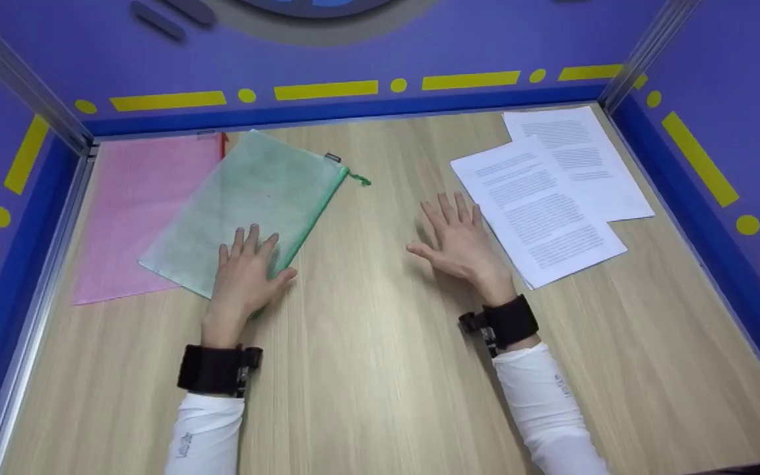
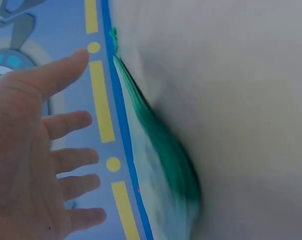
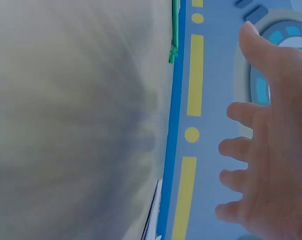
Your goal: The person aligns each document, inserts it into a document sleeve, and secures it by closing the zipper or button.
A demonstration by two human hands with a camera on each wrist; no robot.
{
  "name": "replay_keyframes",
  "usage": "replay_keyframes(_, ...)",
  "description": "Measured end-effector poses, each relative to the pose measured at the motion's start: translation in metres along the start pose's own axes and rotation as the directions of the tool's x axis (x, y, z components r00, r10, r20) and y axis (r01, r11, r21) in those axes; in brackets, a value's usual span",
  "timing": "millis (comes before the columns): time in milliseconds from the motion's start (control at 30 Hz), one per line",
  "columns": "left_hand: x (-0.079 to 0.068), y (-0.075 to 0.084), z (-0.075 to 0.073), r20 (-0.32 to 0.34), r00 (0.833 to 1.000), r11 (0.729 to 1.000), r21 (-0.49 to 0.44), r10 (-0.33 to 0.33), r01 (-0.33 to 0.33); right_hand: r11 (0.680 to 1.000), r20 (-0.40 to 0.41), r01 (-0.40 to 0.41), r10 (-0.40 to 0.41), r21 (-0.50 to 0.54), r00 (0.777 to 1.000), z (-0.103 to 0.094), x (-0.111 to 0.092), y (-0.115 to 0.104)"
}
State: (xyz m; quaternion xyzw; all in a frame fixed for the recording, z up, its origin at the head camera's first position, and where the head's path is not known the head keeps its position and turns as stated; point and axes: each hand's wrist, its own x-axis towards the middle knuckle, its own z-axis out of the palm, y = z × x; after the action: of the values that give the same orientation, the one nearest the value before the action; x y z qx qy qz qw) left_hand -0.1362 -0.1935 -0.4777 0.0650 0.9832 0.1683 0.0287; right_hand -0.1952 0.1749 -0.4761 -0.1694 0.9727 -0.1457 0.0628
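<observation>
The head view shows the green pouch (image 1: 258, 181) lying at a slant on the tabletop (image 1: 373, 356), its left side overlapping the pink pouch (image 1: 136, 211) to its left. The left hand (image 1: 245, 277) is over the green pouch's lower right part, fingers straight and spread; its grip is wide and has hold of nothing. The left wrist view suggests that the palm is clear of the fabric, though whether a fingertip brushes it cannot be told.

Well to the right of the green pouch is the right hand (image 1: 459, 244), its grip spread just as wide and likewise holding nothing. Farther right of the pouch lie the front papers (image 1: 541, 211), close beside that hand, overlapping the rear papers (image 1: 601, 158).

The likeliest trouble is in the overlaps. If the left hand pressed and slid, the green pouch could turn further or drag the pink pouch along, since the two lie in contact. A sideways sweep by the right hand could catch the near edge of the front papers and fan or crease loose sheets. The cord (image 1: 360, 179) at the green pouch's upper right corner could also snag on a finger passing there, tugging the pouch askew.
</observation>
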Motion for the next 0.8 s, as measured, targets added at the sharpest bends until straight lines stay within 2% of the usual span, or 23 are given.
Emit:
replay_keyframes(167,-0.004,-0.026,-0.015,0.018,0.999,0.997,0.068,0.029,-0.031,0.999,0.057,0.034,-0.036,0.039,0.998,0.007,0.0,-0.014)
replay_keyframes(333,-0.008,-0.051,-0.027,0.073,0.997,0.994,0.106,0.003,-0.011,0.995,0.126,0.102,-0.101,-0.001,0.987,0.013,0.005,-0.034)
replay_keyframes(567,-0.009,-0.07,-0.036,0.177,0.982,0.995,0.09,-0.058,0.043,0.972,0.231,0.227,-0.208,-0.059,0.95,0.019,0.011,-0.072)
replay_keyframes(800,-0.008,-0.077,-0.028,0.25,0.965,0.996,0.06,-0.078,0.065,0.939,0.312,0.335,-0.297,-0.073,0.902,0.03,0.022,-0.107)
